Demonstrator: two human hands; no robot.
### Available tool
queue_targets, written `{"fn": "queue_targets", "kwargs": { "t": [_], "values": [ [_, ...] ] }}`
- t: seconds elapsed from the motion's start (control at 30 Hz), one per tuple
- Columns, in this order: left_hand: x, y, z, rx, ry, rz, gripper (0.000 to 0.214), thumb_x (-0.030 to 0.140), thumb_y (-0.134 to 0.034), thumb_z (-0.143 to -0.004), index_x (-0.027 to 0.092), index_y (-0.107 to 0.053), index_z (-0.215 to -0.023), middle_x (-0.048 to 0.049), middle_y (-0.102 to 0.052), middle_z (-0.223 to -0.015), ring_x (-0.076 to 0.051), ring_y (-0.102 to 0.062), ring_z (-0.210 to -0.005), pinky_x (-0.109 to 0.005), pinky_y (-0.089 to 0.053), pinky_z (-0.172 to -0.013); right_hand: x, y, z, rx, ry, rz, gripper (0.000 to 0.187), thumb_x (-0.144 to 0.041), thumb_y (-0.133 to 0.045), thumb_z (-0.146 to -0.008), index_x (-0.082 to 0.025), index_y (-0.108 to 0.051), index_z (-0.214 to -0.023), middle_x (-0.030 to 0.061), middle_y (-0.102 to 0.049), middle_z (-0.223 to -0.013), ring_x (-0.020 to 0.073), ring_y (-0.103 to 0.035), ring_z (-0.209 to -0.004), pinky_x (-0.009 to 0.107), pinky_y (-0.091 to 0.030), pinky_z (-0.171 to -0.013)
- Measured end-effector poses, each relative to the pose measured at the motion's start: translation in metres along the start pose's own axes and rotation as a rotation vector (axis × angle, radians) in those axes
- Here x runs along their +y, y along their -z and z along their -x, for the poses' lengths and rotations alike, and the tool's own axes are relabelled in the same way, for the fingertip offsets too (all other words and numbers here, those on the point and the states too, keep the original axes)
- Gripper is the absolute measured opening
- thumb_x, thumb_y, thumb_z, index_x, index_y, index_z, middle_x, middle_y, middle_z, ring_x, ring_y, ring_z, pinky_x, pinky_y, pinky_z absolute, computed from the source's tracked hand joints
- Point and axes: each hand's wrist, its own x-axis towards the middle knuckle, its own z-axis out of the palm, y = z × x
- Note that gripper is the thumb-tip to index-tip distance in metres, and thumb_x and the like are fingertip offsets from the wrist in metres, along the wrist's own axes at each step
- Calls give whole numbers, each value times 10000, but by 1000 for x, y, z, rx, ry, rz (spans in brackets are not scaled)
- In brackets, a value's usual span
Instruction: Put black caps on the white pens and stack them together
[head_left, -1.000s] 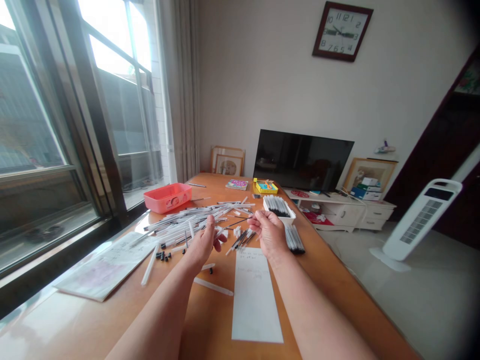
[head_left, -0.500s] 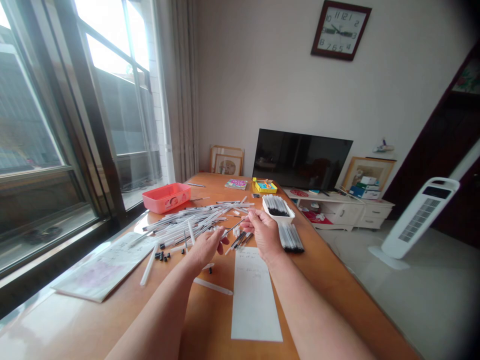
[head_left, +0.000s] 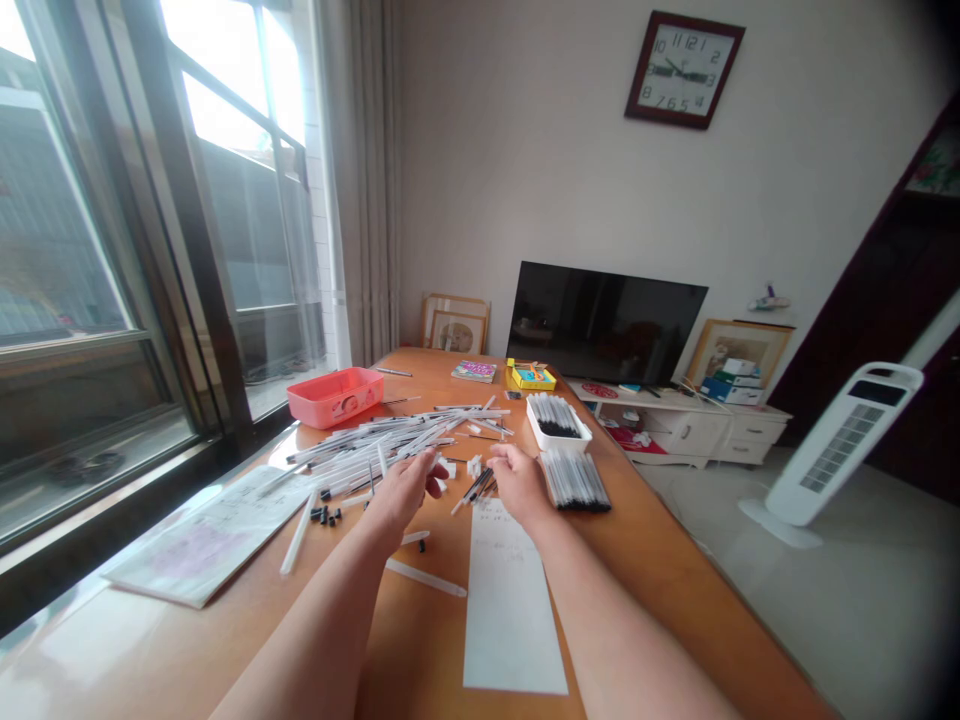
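My left hand (head_left: pixel 407 490) hovers just above the wooden table (head_left: pixel 660 560), its fingers pinched against the thumb; what they hold is too small to make out. It is at the near edge of a heap of clear pen barrels (head_left: pixel 375 445). My right hand (head_left: pixel 517 480) is low over the table with its fingers curled down, beside a few black-tipped refills (head_left: pixel 480 485). Just right of it lies a neat row of pens (head_left: pixel 574 480), and behind that a white tray (head_left: pixel 583 436) holds more pens. Small black caps (head_left: pixel 326 514) lie at the left.
A long white paper strip (head_left: pixel 510 600) lies between my forearms. A printed sheet (head_left: pixel 210 530) lies at the left by the window, a pink box (head_left: pixel 335 395) behind the heap, a yellow box (head_left: pixel 531 376) and a book (head_left: pixel 474 370) at the far end. A white fan (head_left: pixel 832 450) stands on the floor at the right.
Both hands have dropped from chest height toward the table. The thin pen that ran between them is no longer visible. My right hand has moved down and slightly left.
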Motion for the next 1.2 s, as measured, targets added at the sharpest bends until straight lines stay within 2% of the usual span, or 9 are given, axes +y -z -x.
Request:
{"fn": "queue_targets", "kwargs": {
  "t": [0.1,0.37,0.57,0.67,0.77,0.83,0.93,1.03,1.2],
  "values": [
    [3,3,1,22,55,88,524,595,-447,-834,146,-715,-801,-59,-644,-620,-129,-407,-465,-263,-272,-462,0,-1,4,-70,51,171,251,-290,-577,-870,-250,-730,-1065,45,-754,-1046,208,-680,-981,333,-497,-880],
    [10,10,1,146,60,213,512,620,-534,-788,136,-701,-800,-37,-620,-608,-112,-389,-466,-255,-257,-459,-26,-11,23,-261,296,533,291,-198,-549,-888,-274,-737,-1096,31,-743,-1090,225,-585,-1103,337,-390,-982],
    [8,14,-4,252,95,304,544,630,-489,-795,130,-700,-825,-39,-630,-601,-108,-367,-433,-264,-251,-441,-45,-23,40,-406,404,621,274,-221,-563,-884,-312,-749,-1063,10,-716,-1179,244,-526,-1157,360,-358,-979],
    [5,14,-7,275,109,375,536,603,-465,-813,121,-699,-837,-38,-625,-591,-106,-374,-431,-258,-247,-433,-54,-23,45,-483,411,626,211,-210,-596,-833,-281,-760,-946,20,-736,-1073,235,-574,-1079,329,-383,-933],
    [2,15,-8,279,126,428,546,609,-461,-822,117,-697,-832,-38,-624,-589,-101,-378,-431,-252,-248,-432,-63,-23,50,-540,373,618,140,-281,-606,-834,-261,-741,-864,18,-741,-937,203,-633,-908,284,-413,-766],
    [2,14,-9,266,124,448,559,624,-461,-821,116,-696,-833,-45,-635,-599,-98,-372,-426,-253,-247,-429,-67,-24,54,-562,324,640,191,-419,-626,-838,-260,-731,-833,20,-734,-860,197,-643,-809,278,-393,-668],
    [2,14,-9,237,109,448,588,640,-441,-817,111,-696,-850,-65,-656,-617,-103,-373,-420,-260,-248,-421,-71,-28,59,-588,268,686,325,-578,-654,-792,-264,-733,-815,30,-731,-814,204,-643,-760,283,-377,-634],
    [1,14,-9,215,100,429,610,646,-426,-816,102,-698,-867,-80,-666,-633,-106,-375,-421,-262,-242,-414,-72,-32,62,-623,261,677,268,-526,-670,-781,-269,-738,-814,28,-742,-844,203,-650,-768,280,-379,-634],
    [-1,12,-10,186,89,429,513,558,-451,-815,110,-693,-880,-77,-677,-666,-102,-390,-439,-252,-254,-421,-63,-35,63,-678,294,560,105,-306,-674,-735,-248,-734,-800,12,-737,-800,187,-642,-736,260,-385,-605]
  ]
}}
